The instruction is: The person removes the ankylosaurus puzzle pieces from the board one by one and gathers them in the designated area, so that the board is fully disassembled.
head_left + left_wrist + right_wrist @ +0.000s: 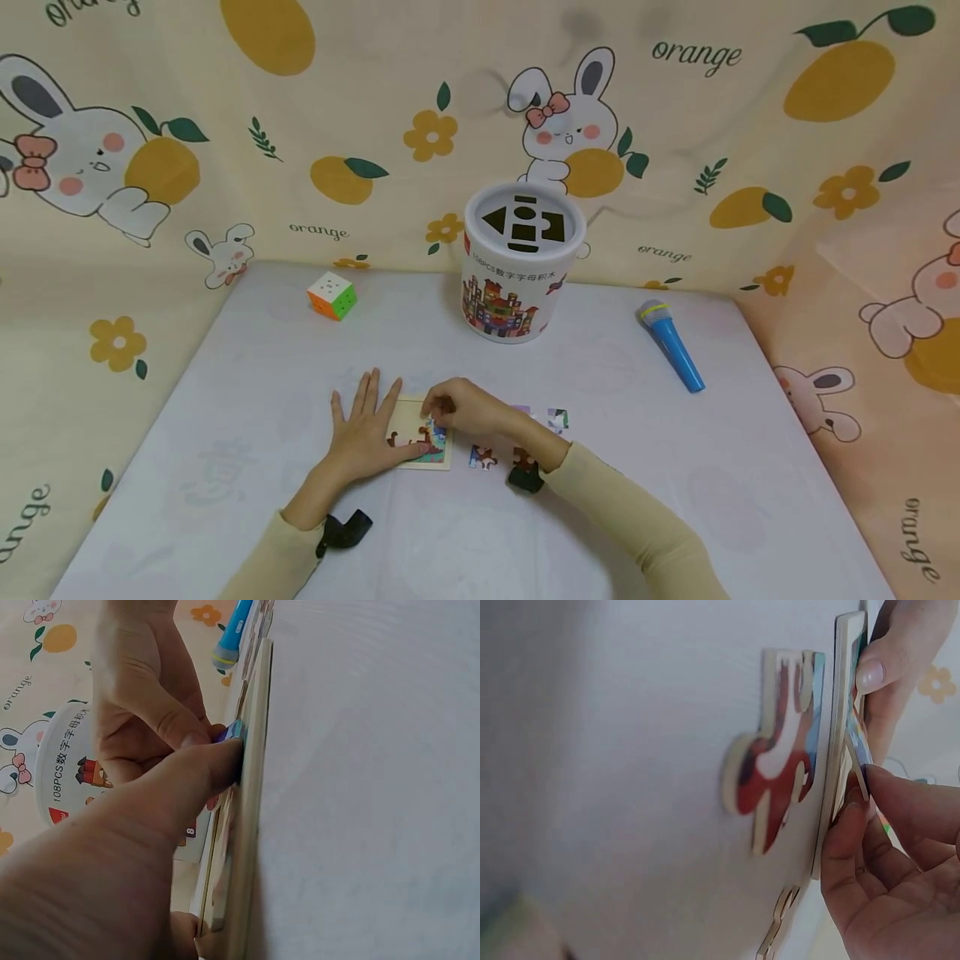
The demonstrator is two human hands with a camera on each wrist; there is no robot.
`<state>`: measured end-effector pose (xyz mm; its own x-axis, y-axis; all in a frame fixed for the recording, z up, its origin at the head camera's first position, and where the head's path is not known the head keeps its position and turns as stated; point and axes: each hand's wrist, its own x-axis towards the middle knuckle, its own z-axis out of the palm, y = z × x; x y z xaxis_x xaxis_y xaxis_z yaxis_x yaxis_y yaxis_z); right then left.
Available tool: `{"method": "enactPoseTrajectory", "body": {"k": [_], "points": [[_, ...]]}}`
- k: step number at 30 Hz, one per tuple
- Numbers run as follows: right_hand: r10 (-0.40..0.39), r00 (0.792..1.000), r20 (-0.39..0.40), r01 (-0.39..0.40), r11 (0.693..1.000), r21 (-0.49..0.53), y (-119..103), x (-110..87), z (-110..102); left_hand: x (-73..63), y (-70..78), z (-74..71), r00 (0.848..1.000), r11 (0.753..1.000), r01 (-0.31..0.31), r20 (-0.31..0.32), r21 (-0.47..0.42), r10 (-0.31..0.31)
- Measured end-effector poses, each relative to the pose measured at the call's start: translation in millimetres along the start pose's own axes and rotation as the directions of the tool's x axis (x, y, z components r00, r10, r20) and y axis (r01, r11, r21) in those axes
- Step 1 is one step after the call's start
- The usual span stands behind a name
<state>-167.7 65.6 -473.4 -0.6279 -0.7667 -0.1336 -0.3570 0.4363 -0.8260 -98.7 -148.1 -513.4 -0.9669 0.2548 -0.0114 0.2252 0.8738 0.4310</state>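
A wooden jigsaw board (409, 409) with a pale rim lies on the table, partly filled with coloured pieces along its lower right. My left hand (362, 443) rests with fingers spread at the board's left side, its thumb pressing on the fitted pieces. At the board's right side my right hand (471, 407) pinches a puzzle piece (859, 754) between thumb and fingers. In the right wrist view that piece stands tilted against the board, one edge raised. Loose puzzle pieces (483, 457) lie right of the board; the right forearm partly covers some of them.
A white block bucket (510, 283) with a shape-sorter lid stands at the back. A puzzle cube (332, 296) sits back left, and a blue toy microphone (673, 348) lies back right. Patterned cloth (405, 75) hangs behind the white table (255, 400).
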Motion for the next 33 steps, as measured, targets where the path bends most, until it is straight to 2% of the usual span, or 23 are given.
{"method": "enactPoseTrajectory", "body": {"k": [11, 19, 30, 33], "points": [[0.007, 1.0, 0.01, -0.007, 0.999, 0.048, 0, -0.4, -3, 0.6, 3.2, -3.7, 0.999, 1.0, 0.028, 0.031, -0.005, -0.028], [0.027, 0.999, -0.022, -0.025, 0.997, 0.068, 2, -4.7, -10, 0.0, 4.9, -7.4, 0.998, 0.999, 0.046, 0.046, -0.016, -0.045], [0.039, 0.997, -0.072, -0.034, 0.998, 0.058, 9, -29.3, -28, -2.2, 4.9, -6.9, 1.0, 1.0, 0.009, 0.001, -0.022, -0.009], [0.051, 0.994, -0.097, -0.045, 0.997, 0.06, 11, -40.8, -35, -2.6, -1.6, -6.7, 1.0, 0.999, -0.009, 0.022, -0.051, 0.01]]}}
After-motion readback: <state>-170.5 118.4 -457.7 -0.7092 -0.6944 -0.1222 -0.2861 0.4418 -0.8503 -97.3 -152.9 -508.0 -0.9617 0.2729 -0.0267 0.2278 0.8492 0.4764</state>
